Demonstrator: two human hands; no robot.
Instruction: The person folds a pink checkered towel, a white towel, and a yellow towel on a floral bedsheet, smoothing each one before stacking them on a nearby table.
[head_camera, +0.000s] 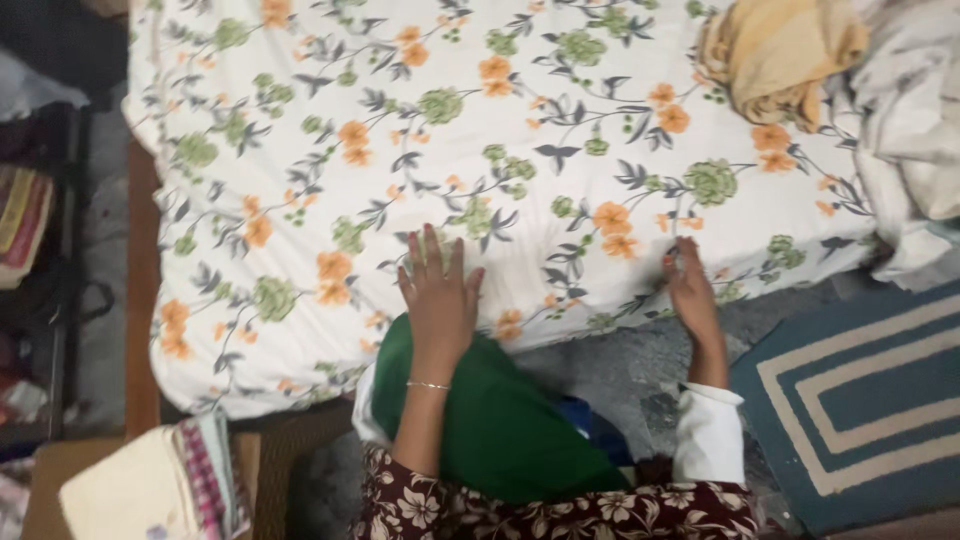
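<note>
My left hand (437, 285) lies flat, fingers spread, pressing on the floral bedsheet (480, 150) at the near edge of the bed, in the lower middle of the frame. My right hand (690, 290) sits further right on the same edge, fingers curled to pinch a bit of the sheet's hem, though how firm the pinch is I cannot tell. The sheet looks mostly spread and fairly smooth across the mattress; I judge the near edge not yet tidied. A yellow cloth (780, 50) and a white blanket (915, 130) lie bunched in the upper right, not yet dealt with. A striped rug (860, 400) covers the floor at lower right.
</note>
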